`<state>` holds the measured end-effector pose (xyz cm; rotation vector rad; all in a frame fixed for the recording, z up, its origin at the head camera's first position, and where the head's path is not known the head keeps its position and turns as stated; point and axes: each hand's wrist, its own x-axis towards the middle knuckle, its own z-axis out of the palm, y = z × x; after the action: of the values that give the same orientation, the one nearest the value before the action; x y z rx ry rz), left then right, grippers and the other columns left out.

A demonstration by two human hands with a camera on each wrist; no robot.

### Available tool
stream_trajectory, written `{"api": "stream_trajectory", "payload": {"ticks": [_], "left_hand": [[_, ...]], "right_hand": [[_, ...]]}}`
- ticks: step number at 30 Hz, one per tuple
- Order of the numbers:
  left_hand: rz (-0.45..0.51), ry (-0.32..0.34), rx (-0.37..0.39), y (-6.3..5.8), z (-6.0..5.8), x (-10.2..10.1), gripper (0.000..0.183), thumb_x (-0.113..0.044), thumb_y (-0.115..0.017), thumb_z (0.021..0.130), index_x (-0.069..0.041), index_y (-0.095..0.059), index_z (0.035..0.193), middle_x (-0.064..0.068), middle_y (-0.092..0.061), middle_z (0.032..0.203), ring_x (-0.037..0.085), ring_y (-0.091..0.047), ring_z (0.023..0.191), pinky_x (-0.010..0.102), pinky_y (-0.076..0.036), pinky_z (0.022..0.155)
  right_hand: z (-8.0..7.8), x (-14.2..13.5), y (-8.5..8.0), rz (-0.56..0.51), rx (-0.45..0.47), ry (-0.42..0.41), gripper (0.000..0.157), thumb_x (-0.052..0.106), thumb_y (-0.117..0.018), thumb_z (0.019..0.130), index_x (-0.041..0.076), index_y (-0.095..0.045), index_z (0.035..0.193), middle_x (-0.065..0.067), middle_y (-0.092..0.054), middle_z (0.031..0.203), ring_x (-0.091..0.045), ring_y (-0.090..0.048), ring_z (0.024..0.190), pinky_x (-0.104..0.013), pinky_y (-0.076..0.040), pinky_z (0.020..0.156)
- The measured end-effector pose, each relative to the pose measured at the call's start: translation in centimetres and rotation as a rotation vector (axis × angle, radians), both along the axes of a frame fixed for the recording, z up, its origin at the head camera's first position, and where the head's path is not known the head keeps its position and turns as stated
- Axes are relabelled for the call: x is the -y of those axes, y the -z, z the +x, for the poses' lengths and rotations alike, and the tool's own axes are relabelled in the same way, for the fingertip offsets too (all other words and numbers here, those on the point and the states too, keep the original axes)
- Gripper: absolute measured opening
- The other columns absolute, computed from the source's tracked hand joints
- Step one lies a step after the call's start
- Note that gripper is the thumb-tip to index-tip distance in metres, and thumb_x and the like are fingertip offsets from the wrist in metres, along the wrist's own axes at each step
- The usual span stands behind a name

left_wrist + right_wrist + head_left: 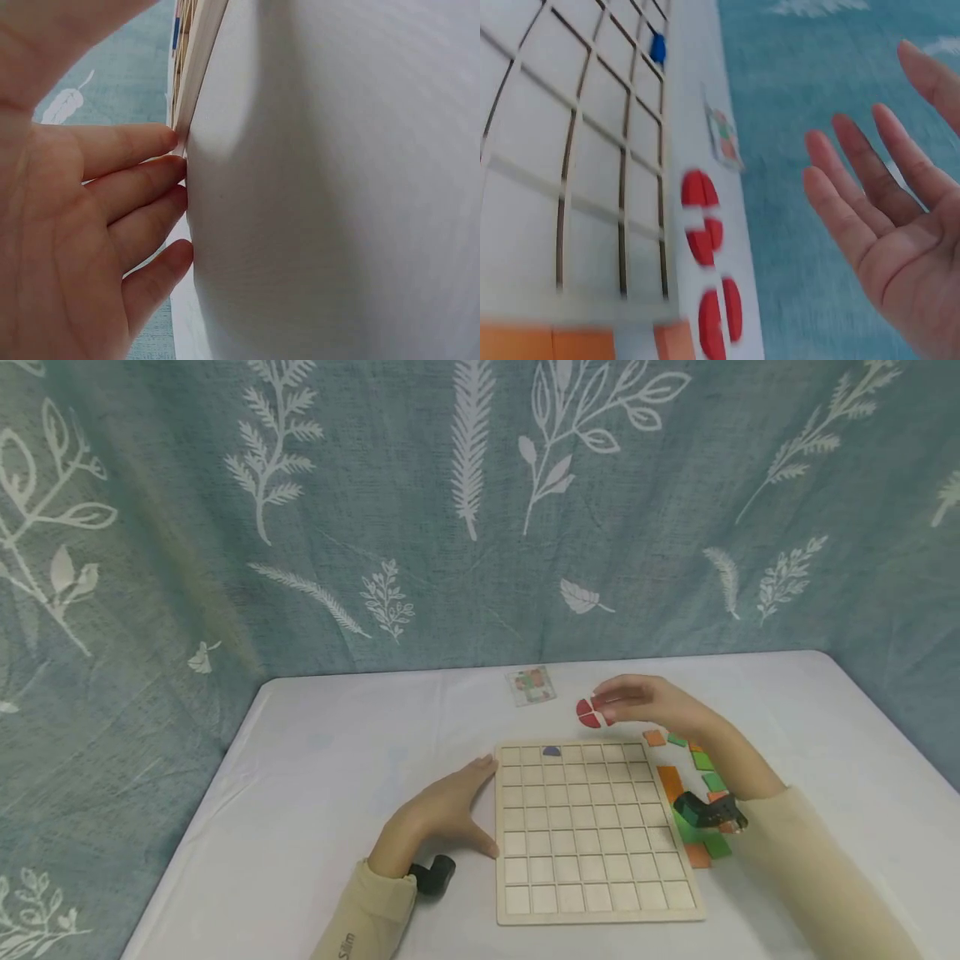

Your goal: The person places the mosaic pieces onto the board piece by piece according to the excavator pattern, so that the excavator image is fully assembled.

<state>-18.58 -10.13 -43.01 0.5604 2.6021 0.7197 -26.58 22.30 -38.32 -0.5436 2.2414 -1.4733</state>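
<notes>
A pale wooden grid board point(600, 917) lies on the white table. My left hand point(446, 806) rests at its left edge, thumb and fingers spread apart; in the left wrist view the straight fingertips meet the board's side. One small blue piece point(551, 751) sits in a cell of the top row, also visible in the right wrist view. Beyond the board's far edge, my right hand point(651, 700) is over several red rounded pieces point(589, 720). The right wrist view shows its fingers loosely extended, holding nothing, with the red pieces point(711, 322) lying on the table.
Orange tiles point(670, 782) and green tiles point(717, 846) lie along the board's right side, partly hidden by the right forearm. A small patterned card point(531, 686) lies near the table's back edge. Behind hangs a teal curtain point(420, 510) with white leaf prints.
</notes>
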Motion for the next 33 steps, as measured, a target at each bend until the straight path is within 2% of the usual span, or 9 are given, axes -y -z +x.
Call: {"api": "stream_trajectory", "payload": {"ticks": [6,9,10,12,16,19,22,25,33], "left_hand": [[0.001,-0.007,-0.003,0.0,-0.1,0.3,0.116,-0.039,-0.088,0.05,-0.005,-0.03,0.144,0.009,-0.024,0.151,0.025,-0.023,0.139,0.041,-0.022,0.113],[0.003,-0.002,-0.005,0.1,-0.1,0.5,0.116,-0.039,-0.088,0.05,-0.004,-0.03,0.144,0.01,-0.024,0.151,0.026,-0.023,0.139,0.041,-0.022,0.113],[0.005,-0.001,-0.006,0.1,-0.1,0.5,0.116,-0.039,-0.088,0.05,-0.004,-0.03,0.144,0.01,-0.024,0.151,0.026,-0.023,0.139,0.042,-0.022,0.113],[0.012,0.005,-0.006,0.2,-0.1,0.6,0.115,-0.039,-0.088,0.05,-0.003,-0.03,0.143,0.011,-0.024,0.151,0.026,-0.024,0.139,0.042,-0.023,0.113],[0.019,0.016,-0.011,0.2,0.0,0.5,0.114,-0.038,-0.088,0.051,-0.002,-0.031,0.143,0.012,-0.025,0.151,0.027,-0.024,0.138,0.042,-0.023,0.113],[0.019,0.02,-0.013,0.3,0.0,0.4,0.114,-0.038,-0.088,0.051,-0.002,-0.031,0.143,0.012,-0.025,0.151,0.027,-0.024,0.138,0.042,-0.023,0.113],[0.02,0.016,-0.01,0.3,0.1,0.3,0.114,-0.038,-0.088,0.05,-0.003,-0.031,0.143,0.011,-0.025,0.151,0.026,-0.024,0.139,0.041,-0.023,0.113],[0.023,0.013,-0.011,0.1,0.1,0.3,0.114,-0.038,-0.088,0.05,-0.003,-0.031,0.143,0.01,-0.025,0.151,0.026,-0.024,0.139,0.041,-0.022,0.113],[0.023,0.019,-0.022,-0.1,0.1,0.2,0.113,-0.038,-0.088,0.051,-0.003,-0.032,0.143,0.01,-0.026,0.15,0.025,-0.024,0.139,0.041,-0.022,0.113]], "right_hand": [[0.2,-2.6,0.3,0.058,-0.052,0.151,0.046,0.03,-0.061,0.089,0.004,-0.051,0.125,-0.02,-0.053,0.128,-0.008,-0.059,0.105,-0.046,-0.045,0.095],[-0.2,-2.9,0.9,0.076,-0.058,0.189,0.047,0.032,-0.062,0.088,0.004,-0.052,0.125,-0.02,-0.054,0.127,-0.002,-0.059,0.1,-0.045,-0.045,0.093],[-0.4,-3.0,1.1,0.078,-0.063,0.192,0.048,0.032,-0.063,0.088,0.004,-0.052,0.125,-0.021,-0.054,0.127,-0.002,-0.06,0.099,-0.041,-0.047,0.092],[-1.1,-3.0,1.7,0.071,-0.071,0.19,0.048,0.031,-0.064,0.087,0.003,-0.052,0.124,-0.02,-0.055,0.126,-0.002,-0.06,0.098,-0.039,-0.049,0.092],[-2.5,-2.3,2.4,0.053,-0.108,0.168,0.045,0.026,-0.067,0.085,0.002,-0.054,0.12,-0.021,-0.056,0.124,-0.004,-0.061,0.099,-0.025,-0.051,0.087],[-3.6,-1.2,2.8,0.043,-0.132,0.12,0.041,0.019,-0.068,0.084,0.0,-0.055,0.118,-0.023,-0.056,0.123,-0.014,-0.06,0.105,-0.023,-0.052,0.084],[-4.6,0.2,3.1,0.056,-0.155,0.057,0.039,0.01,-0.069,0.082,-0.003,-0.056,0.117,-0.025,-0.056,0.122,-0.027,-0.058,0.11,-0.03,-0.052,0.088],[-5.4,1.3,3.5,0.102,-0.189,0.032,0.039,0.006,-0.07,0.08,-0.005,-0.057,0.115,-0.025,-0.058,0.117,-0.034,-0.056,0.11,-0.038,-0.049,0.092],[-6.4,2.7,4.7,0.218,-0.223,0.064,0.038,0.007,-0.077,0.073,-0.003,-0.062,0.107,-0.021,-0.063,0.109,-0.035,-0.059,0.106,-0.043,-0.048,0.092]]}}
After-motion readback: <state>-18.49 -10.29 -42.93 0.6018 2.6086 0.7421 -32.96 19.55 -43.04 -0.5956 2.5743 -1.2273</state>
